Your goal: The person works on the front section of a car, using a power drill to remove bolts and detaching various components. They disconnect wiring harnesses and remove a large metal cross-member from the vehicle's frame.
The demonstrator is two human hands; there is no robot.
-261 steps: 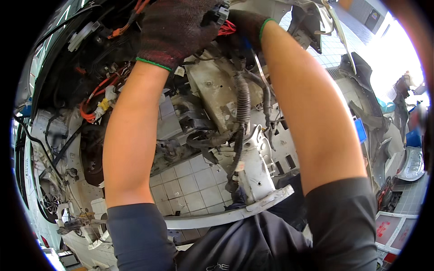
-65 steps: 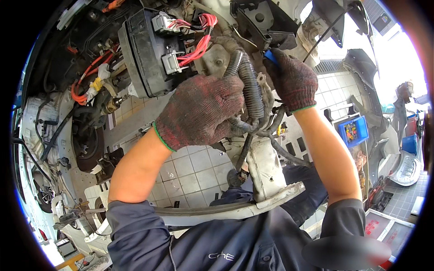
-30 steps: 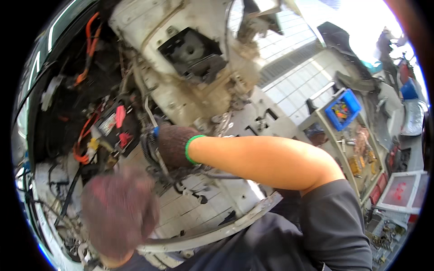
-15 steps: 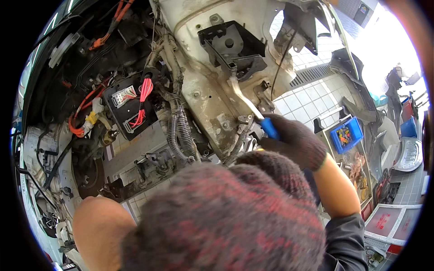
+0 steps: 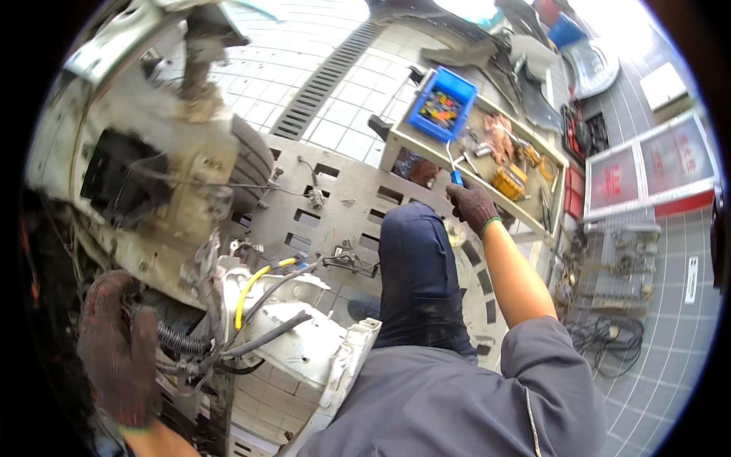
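My right hand (image 5: 472, 206), in a dark knitted glove, is closed around the blue handle of a pry bar (image 5: 456, 169). The bar's thin, bent metal shaft points up beside the blue bin (image 5: 421, 124) on the cart. At the lower left, my gloved left hand (image 5: 118, 343) is cupped over the vehicle's wiring, thumb apart from the fingers. A black corrugated conduit (image 5: 181, 339) runs behind its thumb; whether the palm touches it cannot be seen. A yellow cable (image 5: 247, 291) and grey cables rise from the same bundle beside a white body panel (image 5: 293, 346).
The tool cart (image 5: 552, 221) carries the bin of small coloured pieces, rags and tools. A tire (image 5: 250, 164) stands by the stripped vehicle body (image 5: 179, 221). My bent knee (image 5: 417, 259) is between cart and vehicle. Coiled black cable (image 5: 609, 343) lies on the right-hand floor.
My view has swung right, toward the cart. My right hand has moved with the pry bar from the engine bay to the cart. My left hand, hidden before, now shows.
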